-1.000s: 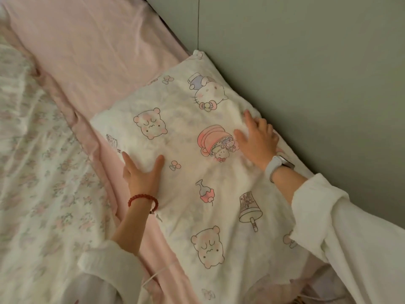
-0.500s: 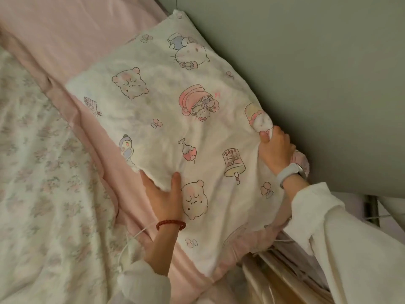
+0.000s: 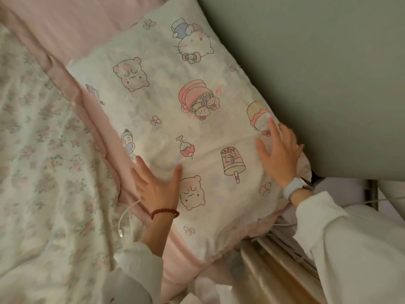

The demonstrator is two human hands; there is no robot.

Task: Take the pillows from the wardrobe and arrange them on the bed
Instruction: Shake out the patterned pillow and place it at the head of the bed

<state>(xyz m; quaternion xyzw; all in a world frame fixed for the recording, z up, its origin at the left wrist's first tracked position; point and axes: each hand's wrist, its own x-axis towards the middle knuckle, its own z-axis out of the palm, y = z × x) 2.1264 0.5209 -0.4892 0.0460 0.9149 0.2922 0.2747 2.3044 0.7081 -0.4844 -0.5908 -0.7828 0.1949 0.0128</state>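
Head view: both hands' fingers spread flat on pillow (image 3: 175, 119), wall (image 3: 317, 62) alongside, cable (image 3: 125, 218) near.

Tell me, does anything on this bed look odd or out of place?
A loose white charging cable lies on the pink sheet beside the left hand, partly tucked under the cartoon-print white pillow. The floral quilt is rumpled. Nothing looks damaged or spilled.

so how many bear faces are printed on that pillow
2. One bear face is near the pillow's far left part; the other is beside the left hand. More may be hidden underneath.
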